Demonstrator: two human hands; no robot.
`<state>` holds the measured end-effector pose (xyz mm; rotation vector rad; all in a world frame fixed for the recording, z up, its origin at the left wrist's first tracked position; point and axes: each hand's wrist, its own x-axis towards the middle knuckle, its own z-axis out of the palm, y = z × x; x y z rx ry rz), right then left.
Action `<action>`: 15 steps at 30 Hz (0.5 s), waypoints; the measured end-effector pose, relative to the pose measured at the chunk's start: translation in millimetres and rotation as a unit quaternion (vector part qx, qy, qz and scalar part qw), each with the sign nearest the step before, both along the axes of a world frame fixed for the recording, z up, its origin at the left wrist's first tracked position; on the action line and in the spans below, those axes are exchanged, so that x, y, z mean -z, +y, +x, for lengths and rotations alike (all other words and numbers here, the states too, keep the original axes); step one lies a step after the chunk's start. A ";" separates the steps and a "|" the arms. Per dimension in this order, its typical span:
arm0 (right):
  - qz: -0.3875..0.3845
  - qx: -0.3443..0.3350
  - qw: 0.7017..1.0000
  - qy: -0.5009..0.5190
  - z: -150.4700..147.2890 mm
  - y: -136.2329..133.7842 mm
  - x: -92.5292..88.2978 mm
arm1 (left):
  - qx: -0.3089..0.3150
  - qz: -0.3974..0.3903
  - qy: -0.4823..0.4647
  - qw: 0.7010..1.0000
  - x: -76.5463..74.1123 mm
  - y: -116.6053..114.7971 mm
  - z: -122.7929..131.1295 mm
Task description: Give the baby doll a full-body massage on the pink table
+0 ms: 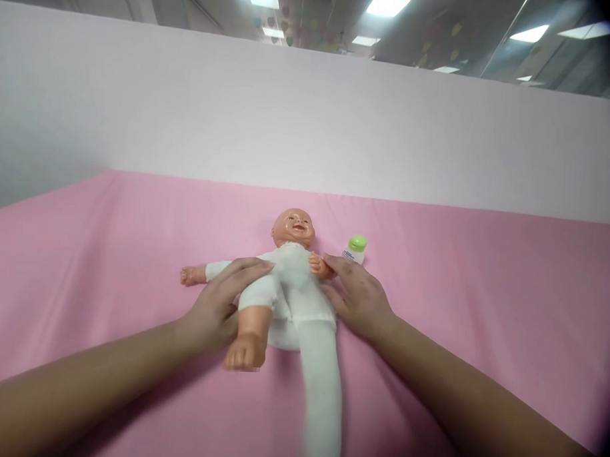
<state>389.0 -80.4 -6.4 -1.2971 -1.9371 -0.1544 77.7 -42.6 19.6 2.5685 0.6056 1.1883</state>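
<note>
A baby doll [288, 281] in white clothes lies on its back on a pink cloth [109, 248], head away from me. My left hand [222, 302] rests on the doll's raised bare leg and side, fingers stretched toward its chest. My right hand [357, 297] lies beside the doll's torso, its fingertips touching the doll's small hand. A long white trouser leg [322, 389] hangs loose toward me, blurred by motion. A small white bottle with a green cap [355, 248] stands just beyond my right hand.
A pale partition wall [309, 122] rises behind the pink surface. Above it show ceiling lights and hanging decorations. The pink cloth spreads wide on both sides of the doll.
</note>
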 end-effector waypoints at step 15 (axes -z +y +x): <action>-0.063 0.050 0.995 0.055 -9.9 13.9 -15.5 | 0.113 -0.022 -0.007 0.993 1.0 1.0 7.8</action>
